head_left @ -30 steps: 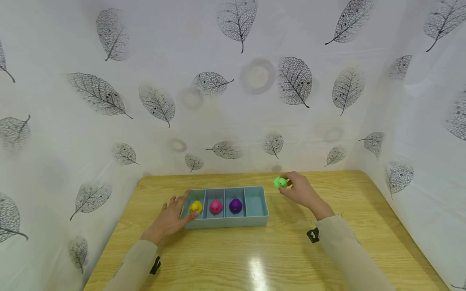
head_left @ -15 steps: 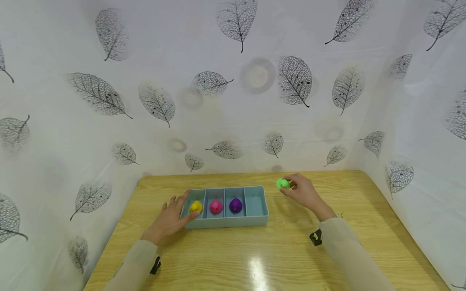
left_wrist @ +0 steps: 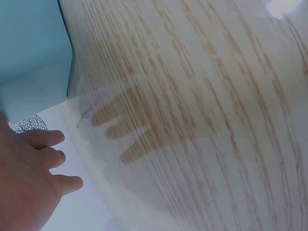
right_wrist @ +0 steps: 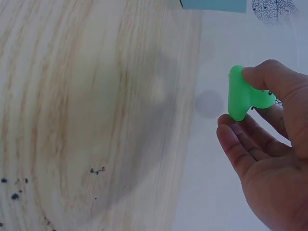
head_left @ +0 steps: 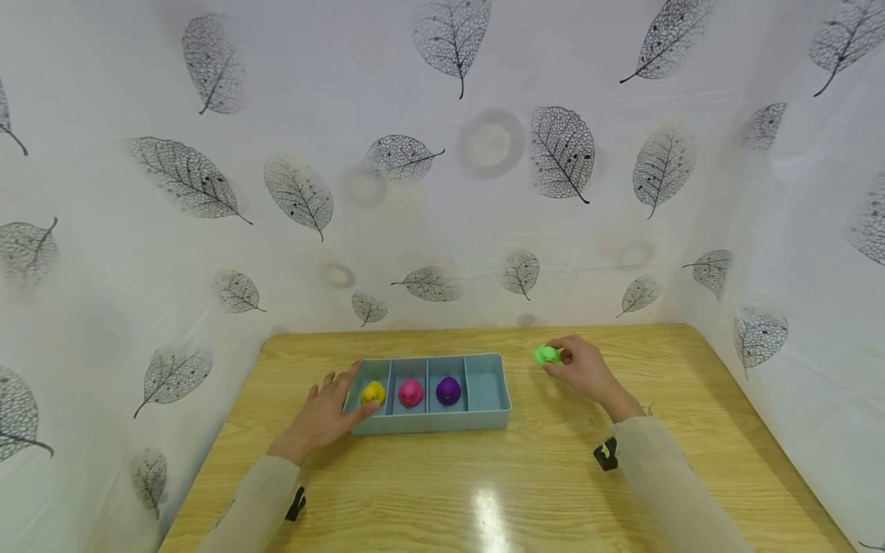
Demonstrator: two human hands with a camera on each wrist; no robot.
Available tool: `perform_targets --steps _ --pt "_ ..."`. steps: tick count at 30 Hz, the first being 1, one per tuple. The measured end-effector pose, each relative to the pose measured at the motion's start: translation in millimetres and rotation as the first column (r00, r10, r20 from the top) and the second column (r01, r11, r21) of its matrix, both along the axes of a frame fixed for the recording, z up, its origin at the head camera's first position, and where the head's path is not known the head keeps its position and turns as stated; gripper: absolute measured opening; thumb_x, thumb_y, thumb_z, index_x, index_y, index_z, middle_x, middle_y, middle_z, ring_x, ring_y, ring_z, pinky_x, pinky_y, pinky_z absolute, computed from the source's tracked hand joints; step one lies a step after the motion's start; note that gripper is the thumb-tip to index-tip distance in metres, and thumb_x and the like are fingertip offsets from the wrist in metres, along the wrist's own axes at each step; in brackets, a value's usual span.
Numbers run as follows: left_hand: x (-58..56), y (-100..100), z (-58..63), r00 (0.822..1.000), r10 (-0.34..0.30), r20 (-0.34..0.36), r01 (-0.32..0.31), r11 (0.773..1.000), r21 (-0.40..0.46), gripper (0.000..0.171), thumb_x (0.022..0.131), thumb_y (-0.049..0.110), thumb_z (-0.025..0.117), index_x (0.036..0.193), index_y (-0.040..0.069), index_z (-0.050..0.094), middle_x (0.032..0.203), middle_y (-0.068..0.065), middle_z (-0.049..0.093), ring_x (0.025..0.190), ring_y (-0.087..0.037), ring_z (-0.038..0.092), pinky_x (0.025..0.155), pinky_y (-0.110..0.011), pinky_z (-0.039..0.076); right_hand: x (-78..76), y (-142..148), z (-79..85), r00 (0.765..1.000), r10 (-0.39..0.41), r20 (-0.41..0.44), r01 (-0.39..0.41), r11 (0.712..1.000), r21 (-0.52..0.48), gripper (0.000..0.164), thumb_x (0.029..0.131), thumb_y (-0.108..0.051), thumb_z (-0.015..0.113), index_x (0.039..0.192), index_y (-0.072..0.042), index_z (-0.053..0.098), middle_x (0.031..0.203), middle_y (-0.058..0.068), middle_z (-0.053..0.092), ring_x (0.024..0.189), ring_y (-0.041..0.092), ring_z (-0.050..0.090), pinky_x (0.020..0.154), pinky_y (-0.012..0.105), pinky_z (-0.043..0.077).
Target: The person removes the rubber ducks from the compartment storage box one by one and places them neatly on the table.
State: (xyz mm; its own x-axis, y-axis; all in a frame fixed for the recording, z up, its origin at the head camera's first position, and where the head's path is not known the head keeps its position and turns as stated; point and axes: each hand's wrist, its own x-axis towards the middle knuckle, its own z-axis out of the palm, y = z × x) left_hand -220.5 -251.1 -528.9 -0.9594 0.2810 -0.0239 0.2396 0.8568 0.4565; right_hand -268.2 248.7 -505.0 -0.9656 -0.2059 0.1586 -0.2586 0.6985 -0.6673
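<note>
My right hand pinches a small green rubber duck between thumb and fingers, held up over the table to the right of a light blue divided tray. In the right wrist view, the thumb presses on the green duck's body, with fingertips below it. My left hand rests spread at the tray's left end, index finger at the back corner and thumb across the front rim. From left to right, the compartments hold a yellow duck, a pink duck and a purple duck. The rightmost compartment shows a bare floor.
The tray stands on a wood-grain table. White leaf-print cloth rises behind the table and along both sides. Dark specks mark the tabletop in the right wrist view.
My right hand has moved a little to the right and nearer me with the green duck, away from the tray. My left hand and the tray stay put.
</note>
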Motion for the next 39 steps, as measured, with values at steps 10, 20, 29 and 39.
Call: perform_targets --steps 10,20,29,39 --pt "0.1 -1 -0.7 1.0 0.002 0.0 -0.002 1.0 0.0 0.09 0.103 0.066 0.051 0.172 0.022 0.012 0.169 -0.024 0.034 0.155 -0.06 0.023 0.121 -0.081 0.013 -2.0 5 -11.9 0.999 -0.019 0.042 0.019 1.0 0.015 0.039 0.094 -0.011 0.075 0.129 0.005 0.069 0.124 0.026 0.067 0.103 0.035 0.066 0.087 0.049 0.058" --pt "-0.6 -1 -0.6 1.0 -0.001 0.003 0.001 1.0 0.004 0.09 0.103 0.065 0.051 0.171 0.02 0.014 0.17 -0.024 0.033 0.155 -0.06 0.023 0.121 -0.081 0.012 -1.5 7 -16.7 0.998 -0.015 0.061 0.013 1.0 0.022 0.037 0.094 -0.011 0.075 0.127 0.005 0.069 0.129 0.029 0.066 0.105 0.038 0.069 0.086 0.051 0.061" --pt "-0.4 -1 -0.5 1.0 0.003 0.01 -0.003 1.0 -0.002 0.091 0.103 0.066 0.051 0.171 0.021 0.013 0.17 -0.023 0.033 0.156 -0.059 0.022 0.122 -0.08 0.011 -2.2 8 -23.8 0.997 -0.006 0.082 0.003 0.999 0.041 0.04 0.093 -0.012 0.076 0.128 0.005 0.069 0.13 0.029 0.066 0.107 0.038 0.067 0.085 0.049 0.06" --pt "-0.7 -1 -1.0 1.0 0.002 0.013 -0.002 1.0 -0.006 0.09 0.103 0.066 0.051 0.172 0.023 0.012 0.17 -0.023 0.033 0.156 -0.059 0.021 0.122 -0.08 0.011 -3.9 6 -24.6 0.996 -0.002 0.094 -0.003 0.999 0.055 0.039 0.092 -0.011 0.077 0.127 0.005 0.069 0.129 0.029 0.067 0.108 0.039 0.068 0.088 0.051 0.06"
